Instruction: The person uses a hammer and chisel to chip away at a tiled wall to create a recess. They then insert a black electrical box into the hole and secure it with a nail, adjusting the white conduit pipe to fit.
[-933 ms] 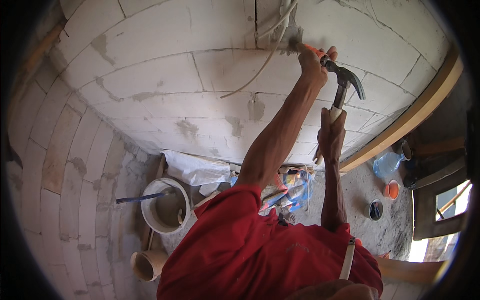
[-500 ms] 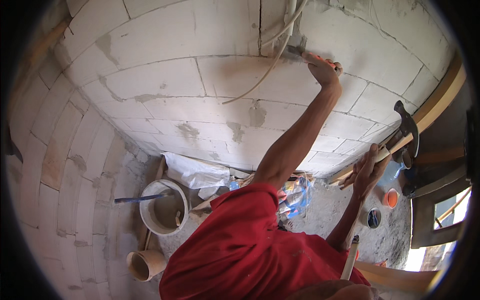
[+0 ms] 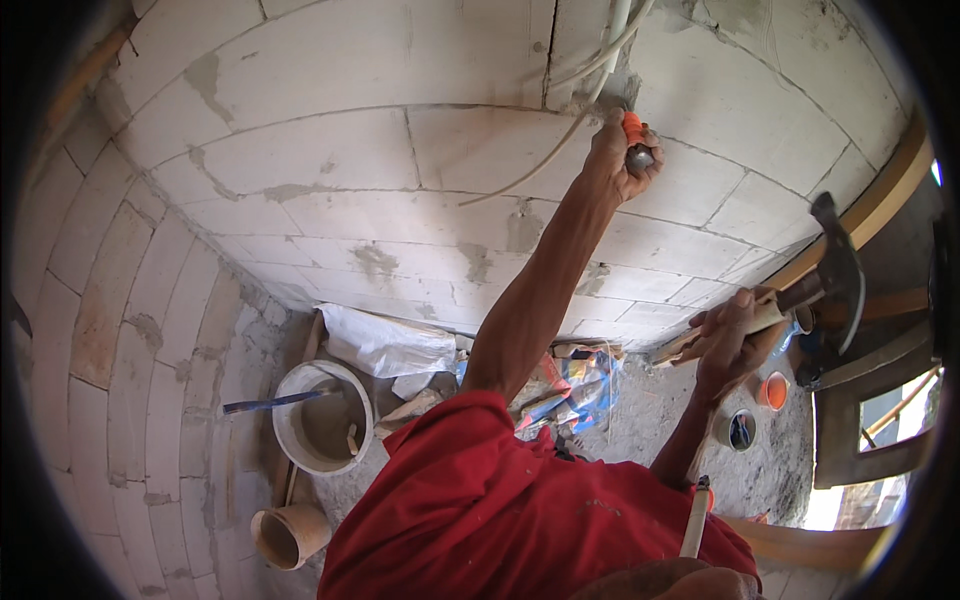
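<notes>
My left hand [image 3: 612, 158] reaches up to the block wall [image 3: 480, 150], its fingers wrapped round the orange handle of a chisel [image 3: 633, 127]. The handle's metal butt faces me. The blade end is mostly hidden by my hand, close to the wall beside a white pipe [image 3: 618, 40] and a loose pale cable [image 3: 545, 165]. Lower and to the right, my right hand [image 3: 733, 335] grips the pale, wrapped handle of a claw hammer [image 3: 843, 270]. The hammer's dark head stands out to the right, apart from the chisel.
A white tub [image 3: 283, 432] holding grey material and a blue-handled tool [image 3: 275, 402] stands lower left, beside a tan bucket [image 3: 272, 540]. White sheeting [image 3: 385, 342] and colourful sacks [image 3: 580, 385] lie along the wall base. An orange container [image 3: 774, 391] stands lower right, near a wooden frame [image 3: 885, 215].
My left hand has turned the chisel from pointing leftward along the wall to showing its butt toward me. The hammer head has tilted and now appears larger and slightly further right.
</notes>
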